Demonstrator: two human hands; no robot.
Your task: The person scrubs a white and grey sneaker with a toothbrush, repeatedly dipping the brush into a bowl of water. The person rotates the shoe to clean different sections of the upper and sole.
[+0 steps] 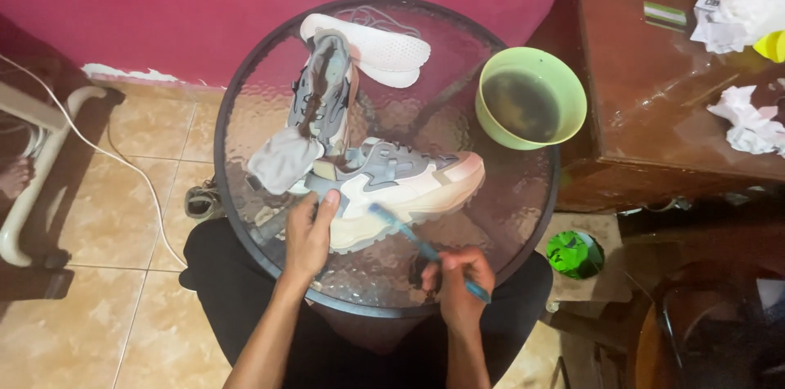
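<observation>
A round glass-topped table with a dark metal rim [237, 87] fills the middle of the view, standing on beige floor tiles [98, 324] in front of a deep pink wall [163, 5]. To the right sits a glossy brown wooden cabinet [654, 95] with crumpled white paper [748, 119] on top.

On the near half of the table lies a grey and cream chunky-soled sneaker [401, 189], on its side with the toe pointing right. A second grey sneaker [323, 91] stands farther back, toe toward the wall, with a light grey cloth [282, 162] draped at its near end. A white perforated insole [380, 47] lies at the far edge. At the right side of the table sits a light green plastic bowl [564, 82] holding murky dark water.

The left hand [309, 235] grips the heel end of the near sneaker — fingers wrapped against the sole, thumb up on the side. The right hand [459, 279] is closed around the handle of a blue toothbrush [417, 242], whose head touches the sneaker's midsole.

A small green round lid [572, 253] rests on a low stand to the right — below the table's edge.
</observation>
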